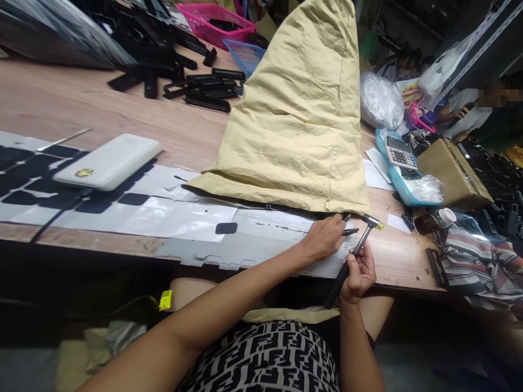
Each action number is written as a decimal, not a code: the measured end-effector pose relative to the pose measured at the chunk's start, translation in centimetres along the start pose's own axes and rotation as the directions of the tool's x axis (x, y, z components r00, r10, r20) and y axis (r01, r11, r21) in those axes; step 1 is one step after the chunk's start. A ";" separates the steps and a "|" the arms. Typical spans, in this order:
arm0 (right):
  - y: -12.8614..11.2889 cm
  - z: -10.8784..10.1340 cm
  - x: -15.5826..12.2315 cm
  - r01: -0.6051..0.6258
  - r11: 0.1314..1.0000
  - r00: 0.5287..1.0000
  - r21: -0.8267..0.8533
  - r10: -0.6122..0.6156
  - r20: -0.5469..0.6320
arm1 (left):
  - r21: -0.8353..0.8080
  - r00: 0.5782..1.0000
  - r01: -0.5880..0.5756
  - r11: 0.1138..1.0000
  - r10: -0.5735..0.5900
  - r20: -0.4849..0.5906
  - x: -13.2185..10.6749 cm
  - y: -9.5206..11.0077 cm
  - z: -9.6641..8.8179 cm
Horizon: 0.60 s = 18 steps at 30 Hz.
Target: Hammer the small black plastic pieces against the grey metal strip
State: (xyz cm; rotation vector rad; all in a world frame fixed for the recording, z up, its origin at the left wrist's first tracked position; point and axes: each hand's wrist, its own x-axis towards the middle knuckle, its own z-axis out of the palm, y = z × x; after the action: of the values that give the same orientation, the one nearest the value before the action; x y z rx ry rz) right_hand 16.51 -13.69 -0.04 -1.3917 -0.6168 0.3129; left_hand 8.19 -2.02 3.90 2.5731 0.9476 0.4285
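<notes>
My right hand (358,275) grips a small hammer (362,243) by its black handle. The hammer's metal head has a yellow tip and points up, close to the mouth of a large cream cloth sack (298,125). My left hand (326,238) is closed at the sack's lower edge. Short black pieces (350,232) stick out beyond its fingers; their exact kind is hard to make out. Under this hand lies a greyish sheet (196,246) on the table. Inside the sack's mouth is dark, and its contents are hidden.
A white power bank (109,161) rests on a sheet of black stickers (24,177), near a thin metal tool (63,140). Black plastic parts (212,90) lie behind, by a pink basket (216,24). Rightward are a calculator (400,152) and a cardboard box (453,174). Other people sit beyond.
</notes>
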 end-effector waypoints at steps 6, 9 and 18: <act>-0.5 -0.2 0.6 -0.011 1.000 0.993 -0.012 0.012 0.121 | -0.079 0.988 0.137 0.987 -0.142 -0.067 -4.7 -6.5 -1.5; -1.0 -0.6 1.1 -0.031 0.999 0.965 -0.034 0.039 0.260 | -0.218 0.978 0.147 0.965 -0.174 -0.113 -5.3 -8.0 -0.8; -3.0 -1.1 0.0 0.354 0.869 0.770 -0.346 -0.061 0.635 | -0.440 0.964 0.188 0.878 -0.251 -0.089 -4.7 -8.7 -1.0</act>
State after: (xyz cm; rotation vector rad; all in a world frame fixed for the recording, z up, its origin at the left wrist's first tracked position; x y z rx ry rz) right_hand 16.65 -15.12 2.84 -1.6436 -1.4578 0.4598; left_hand -0.51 1.21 0.24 2.0327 1.0465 0.6805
